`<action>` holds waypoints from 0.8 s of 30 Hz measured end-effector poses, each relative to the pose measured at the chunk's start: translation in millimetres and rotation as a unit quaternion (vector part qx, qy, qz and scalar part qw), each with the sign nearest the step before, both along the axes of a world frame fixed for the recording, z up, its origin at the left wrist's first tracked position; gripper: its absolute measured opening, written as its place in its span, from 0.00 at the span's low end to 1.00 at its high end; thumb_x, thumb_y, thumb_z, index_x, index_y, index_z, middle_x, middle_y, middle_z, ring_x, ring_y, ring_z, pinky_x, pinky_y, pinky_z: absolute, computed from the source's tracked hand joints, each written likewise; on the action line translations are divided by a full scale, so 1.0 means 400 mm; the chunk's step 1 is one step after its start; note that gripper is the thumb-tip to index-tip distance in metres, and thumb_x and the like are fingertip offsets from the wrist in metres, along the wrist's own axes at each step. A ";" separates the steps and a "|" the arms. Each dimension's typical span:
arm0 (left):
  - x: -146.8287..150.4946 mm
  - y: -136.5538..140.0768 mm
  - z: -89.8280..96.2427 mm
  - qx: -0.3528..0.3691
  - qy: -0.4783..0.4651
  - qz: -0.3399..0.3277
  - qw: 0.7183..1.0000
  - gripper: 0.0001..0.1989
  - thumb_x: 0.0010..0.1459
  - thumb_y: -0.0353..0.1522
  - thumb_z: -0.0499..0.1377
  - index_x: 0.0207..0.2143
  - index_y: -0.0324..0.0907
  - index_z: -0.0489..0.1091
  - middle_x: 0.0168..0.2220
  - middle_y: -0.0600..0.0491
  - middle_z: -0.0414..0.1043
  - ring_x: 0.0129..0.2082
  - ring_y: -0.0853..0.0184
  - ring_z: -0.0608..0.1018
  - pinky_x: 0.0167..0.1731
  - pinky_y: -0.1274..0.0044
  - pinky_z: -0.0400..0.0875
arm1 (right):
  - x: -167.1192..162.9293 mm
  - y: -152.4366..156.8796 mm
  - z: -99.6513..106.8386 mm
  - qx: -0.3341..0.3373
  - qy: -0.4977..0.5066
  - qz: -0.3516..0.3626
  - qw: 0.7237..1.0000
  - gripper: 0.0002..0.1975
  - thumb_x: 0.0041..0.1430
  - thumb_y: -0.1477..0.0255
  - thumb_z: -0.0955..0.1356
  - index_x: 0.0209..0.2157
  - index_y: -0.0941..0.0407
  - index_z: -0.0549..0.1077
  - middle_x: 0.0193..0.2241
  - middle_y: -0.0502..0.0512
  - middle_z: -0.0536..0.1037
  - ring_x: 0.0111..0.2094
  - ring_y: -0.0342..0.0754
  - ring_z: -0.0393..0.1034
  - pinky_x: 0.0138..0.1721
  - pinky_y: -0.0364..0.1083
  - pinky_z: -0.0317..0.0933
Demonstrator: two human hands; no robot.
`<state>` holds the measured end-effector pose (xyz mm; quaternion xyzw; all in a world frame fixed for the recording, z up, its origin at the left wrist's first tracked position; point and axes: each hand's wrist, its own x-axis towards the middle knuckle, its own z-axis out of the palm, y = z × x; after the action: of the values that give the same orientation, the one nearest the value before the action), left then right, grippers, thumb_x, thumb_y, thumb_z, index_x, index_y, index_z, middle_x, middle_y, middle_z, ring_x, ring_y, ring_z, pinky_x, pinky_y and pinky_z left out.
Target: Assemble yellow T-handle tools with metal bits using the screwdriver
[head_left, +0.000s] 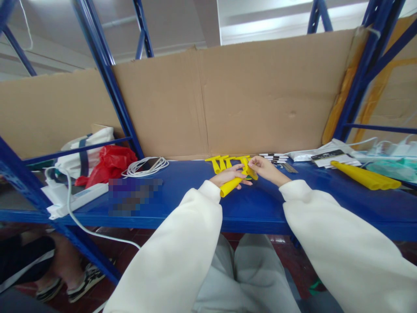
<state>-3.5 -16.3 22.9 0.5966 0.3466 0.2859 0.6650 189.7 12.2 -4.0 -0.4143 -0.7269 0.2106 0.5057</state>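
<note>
A yellow tapered tube [230,187] lies across my left hand [224,176], its wide end toward me. The thumb is over the tube, while some fingers stretch out beneath it. My right hand [260,166] is at the tube's far end, thumb and fingertips pinched together by another bit of yellow plastic [251,173]. Whatever is between those fingertips is too small to make out. Just behind my hands, several yellow pieces with crossbars [215,164] stand in a row on the blue shelf [192,191].
Several yellow tapered tubes [365,174] lie at the right, beside black-and-white packets [335,157]. At the left are a coiled white cable [146,167], a red plastic bag [112,163] and a power strip [78,200]. A cardboard panel [254,100] stands behind. Another person's legs [67,265] show lower left.
</note>
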 end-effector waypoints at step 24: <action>-0.008 -0.004 -0.001 0.025 -0.022 -0.052 0.998 0.41 0.55 0.21 0.61 0.70 0.46 0.56 0.65 0.37 0.66 0.32 0.65 0.85 0.17 0.84 0.67 | 0.030 -0.022 0.020 -0.189 0.101 0.074 0.974 0.13 0.48 0.60 0.77 0.32 0.53 0.77 0.39 0.56 0.84 0.40 0.52 0.77 0.37 0.46 0.68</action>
<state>-6.9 -18.1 22.6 0.6239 0.2933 0.2721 0.6713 201.6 3.4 4.0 -0.4242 -0.6479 0.4211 0.4721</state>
